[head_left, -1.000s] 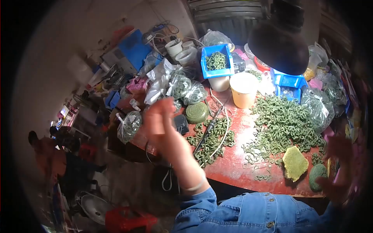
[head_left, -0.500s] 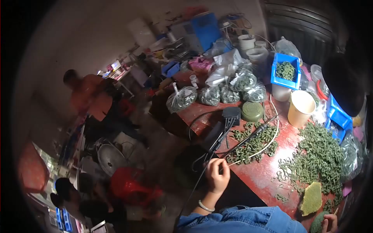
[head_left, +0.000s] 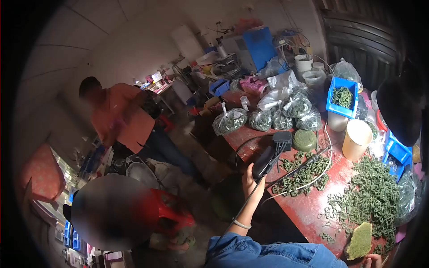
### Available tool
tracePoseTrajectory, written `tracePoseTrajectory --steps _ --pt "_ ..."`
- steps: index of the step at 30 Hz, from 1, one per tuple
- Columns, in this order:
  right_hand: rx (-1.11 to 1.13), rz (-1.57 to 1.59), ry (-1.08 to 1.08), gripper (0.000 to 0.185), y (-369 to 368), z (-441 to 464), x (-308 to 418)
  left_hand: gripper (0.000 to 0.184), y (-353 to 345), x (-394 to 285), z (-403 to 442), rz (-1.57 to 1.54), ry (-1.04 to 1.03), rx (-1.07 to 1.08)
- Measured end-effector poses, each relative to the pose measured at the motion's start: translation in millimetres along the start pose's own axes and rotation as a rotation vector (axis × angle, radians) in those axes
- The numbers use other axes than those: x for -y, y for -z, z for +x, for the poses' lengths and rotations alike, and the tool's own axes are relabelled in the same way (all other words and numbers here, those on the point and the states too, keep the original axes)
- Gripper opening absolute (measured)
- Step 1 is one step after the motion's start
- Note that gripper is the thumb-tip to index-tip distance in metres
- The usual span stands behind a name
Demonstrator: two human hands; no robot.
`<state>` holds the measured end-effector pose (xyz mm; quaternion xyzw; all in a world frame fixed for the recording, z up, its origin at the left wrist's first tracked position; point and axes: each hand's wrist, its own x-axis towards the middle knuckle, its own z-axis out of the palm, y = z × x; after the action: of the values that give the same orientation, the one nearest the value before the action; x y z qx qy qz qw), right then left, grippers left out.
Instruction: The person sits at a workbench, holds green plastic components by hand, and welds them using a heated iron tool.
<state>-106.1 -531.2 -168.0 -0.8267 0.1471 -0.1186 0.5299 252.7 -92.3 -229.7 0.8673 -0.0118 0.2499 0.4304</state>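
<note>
My left hand, with a bracelet on its wrist, is at the table's near left corner. Its thumb lies in front of a black box-like device with cables, and its other fingers go along the side and behind, closed on it. At the bottom right edge my right hand shows only in part, with curled fingers; what they hold is out of sight. Just above it lies a yellow-green rough pad. Small green curled pieces are heaped beyond, with a smaller pile beside the cables.
On the red table stand a cream bucket, a round green block, a blue bin of green pieces and several filled plastic bags. At left, a person in an orange shirt stands near a red stool.
My left hand has left the white cable and moved up to the black device. The green oval object at my right hand has gone out of sight. The view has shifted.
</note>
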Motion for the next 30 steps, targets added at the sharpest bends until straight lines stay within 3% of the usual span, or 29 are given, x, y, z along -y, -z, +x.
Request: tracePoseTrajectory --steps 1,3,4,6,7,8,10,13,14,16,18,20,22,23,26,28,30 --pt "-0.003 0.022 0.017 0.011 -3 3 -3 0.07 1 2 -2 -0.001 -0.001 0.0" --pt "-0.043 0.061 0.028 0.009 -7 -3 -10 0.067 -1 6 -9 0.171 -0.262 -0.118" --pt "-0.089 0.076 0.015 0.008 -9 -16 -13 0.066 8 -18 -19 0.292 -0.277 -0.131" --pt "-0.255 0.076 -0.051 0.006 -4 -78 -11 0.061 16 -33 -53 0.448 -0.369 -0.085" --pt "-0.36 -0.031 -0.066 0.011 -16 -75 24 0.055 17 -64 -68 0.313 -0.188 -0.04" --pt "-0.466 -0.067 -0.059 0.007 -24 -74 49 0.049 11 -69 -86 0.251 -0.34 -0.098" --pt "-0.391 -0.187 -0.045 0.01 -14 -77 71 0.042 2 -97 -111 0.194 -0.427 -0.105" --pt "-0.371 -0.17 -0.015 0.013 -4 -94 78 0.034 -17 -139 -131 -0.024 -0.514 0.042" --pt "-0.388 -0.193 0.026 0.012 -1 -98 77 0.029 -33 -152 -126 -0.258 -0.603 0.094" --pt "-0.433 -0.226 0.0 0.012 11 -107 80 0.027 -46 -181 -120 -0.441 -0.654 0.211" --pt "-0.566 -0.301 -0.016 0.012 19 -119 63 0.025 -46 -197 -110 -0.616 -0.706 0.242" --pt "-0.707 -0.314 -0.059 0.008 30 -112 56 0.022 -65 -223 -96 -0.907 -0.902 0.31" --pt "-0.908 -0.392 -0.101 0.008 47 -112 36 0.02 -81 -223 -80 -0.795 -1.019 0.349" --pt "-1.011 -0.566 -0.227 0.008 56 -114 20 0.019 -83 -230 -79 -0.77 -1.091 0.353" --pt "-1.099 -0.887 -0.407 0.019 72 -106 -14 0.015 -76 -245 -76 -0.653 -1.236 0.319" --pt "-0.998 -1.131 -0.423 0.027 79 -99 -29 0.015 -71 -233 -79 -0.624 -1.174 0.31" --pt "-0.938 -1.163 -0.575 0.029 82 -86 -36 0.015 -66 -222 -90 -0.831 -0.826 0.343"
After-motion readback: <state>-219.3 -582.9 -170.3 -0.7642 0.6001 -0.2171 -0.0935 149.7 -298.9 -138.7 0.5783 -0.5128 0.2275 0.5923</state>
